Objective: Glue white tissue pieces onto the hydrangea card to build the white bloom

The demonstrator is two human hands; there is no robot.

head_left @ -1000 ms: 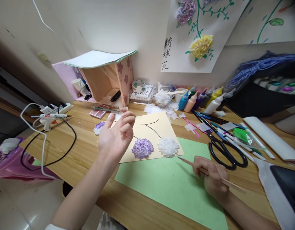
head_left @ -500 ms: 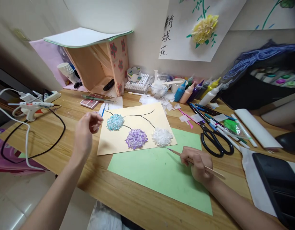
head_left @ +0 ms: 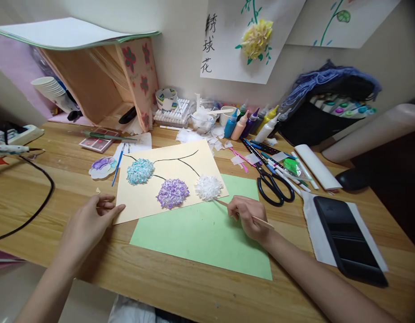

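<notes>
My right hand (head_left: 249, 215) is closed round a thin pale-handled paintbrush (head_left: 264, 222), whose tip meets the lower edge of a white paper-petal flower (head_left: 209, 187). That flower sits on cream paper (head_left: 140, 211) with drawn dark stems, a blue-and-white flower (head_left: 140, 172) and a purple-and-white flower (head_left: 172, 194). At the paper's lower left corner lies my left hand (head_left: 93, 222), its thumb on the edge and apart from the bent fingers. Green paper (head_left: 200, 242) lies partly beneath the cream sheet.
A blue brush (head_left: 118, 165) and a paint-stained palette (head_left: 102, 167) lie left. Black-handled scissors (head_left: 276, 188), pens and a black phone-like object (head_left: 350, 240) are right. Paint bottles (head_left: 240, 127) stand behind, near paper scraps. A glue gun (head_left: 8, 150) trails a cable at far left.
My left hand has come down from beside the blue flower to the paper's lower left corner. The brush tip has moved up to the white flower. The view has shifted rightward.
</notes>
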